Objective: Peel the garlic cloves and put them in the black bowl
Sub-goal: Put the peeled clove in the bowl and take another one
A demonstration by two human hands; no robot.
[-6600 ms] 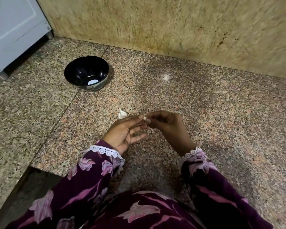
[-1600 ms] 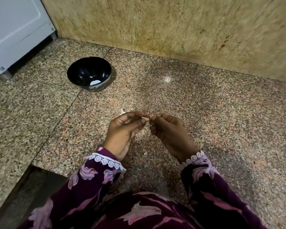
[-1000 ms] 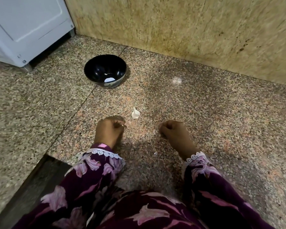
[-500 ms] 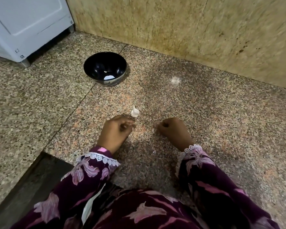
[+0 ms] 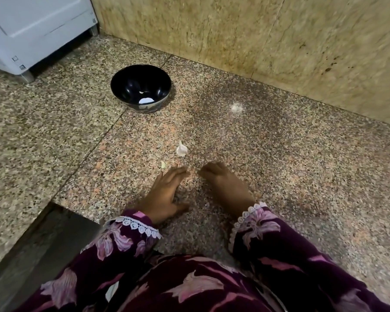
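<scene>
The black bowl (image 5: pixel 122 83) stands on the granite counter (image 5: pixel 279 154) at the back left; a pale patch shows in its bottom. A whole unpeeled garlic clove (image 5: pixel 181 150) lies in front of it. A small yellowish clove (image 5: pixel 163 164) lies just beyond the fingertips of my left hand (image 5: pixel 164 192), which rests flat on the counter with straight fingers. My right hand (image 5: pixel 225 185) sits beside it, fingers curled down onto the stone, blurred; nothing shows in it. A scrap of peel (image 5: pixel 207 204) lies between my wrists.
A white appliance (image 5: pixel 36 28) stands at the back left. A beige stone wall (image 5: pixel 257 37) runs along the back. The counter edge drops off at the lower left (image 5: pixel 54 206). My purple floral sleeves fill the bottom of the view.
Both hands came down from peeling in the air onto the counter. My left hand has opened, and the small clove now lies by its fingertips.
</scene>
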